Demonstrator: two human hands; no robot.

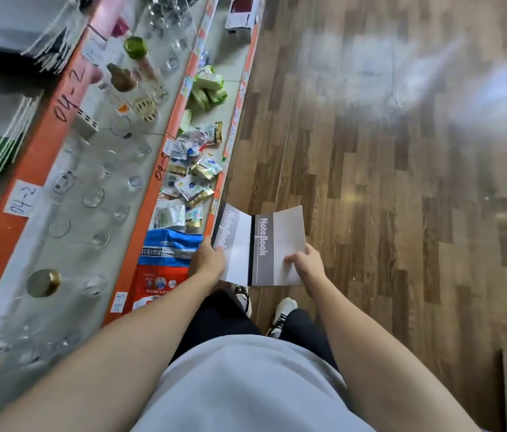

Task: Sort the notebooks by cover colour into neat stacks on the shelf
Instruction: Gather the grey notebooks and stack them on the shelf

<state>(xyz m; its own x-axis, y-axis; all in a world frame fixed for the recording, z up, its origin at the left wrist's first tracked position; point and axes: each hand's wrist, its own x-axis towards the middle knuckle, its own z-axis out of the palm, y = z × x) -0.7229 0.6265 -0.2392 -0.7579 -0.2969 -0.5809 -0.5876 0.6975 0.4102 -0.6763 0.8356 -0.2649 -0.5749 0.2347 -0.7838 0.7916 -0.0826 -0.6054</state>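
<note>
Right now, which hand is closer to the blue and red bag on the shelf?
Left. The left hand holds a grey notebook right beside the blue and red bag. The right hand holds another grey notebook farther out, over the floor.

Grey-and-white notebooks over brown wood

You see two notebooks (277, 244) banded grey and white with black spines and white lettering — shelf edges (165, 126) orange, floor (401, 182) brown wood-grain planks, packets (210, 88) green, bag (165, 263) blue and red.
</note>
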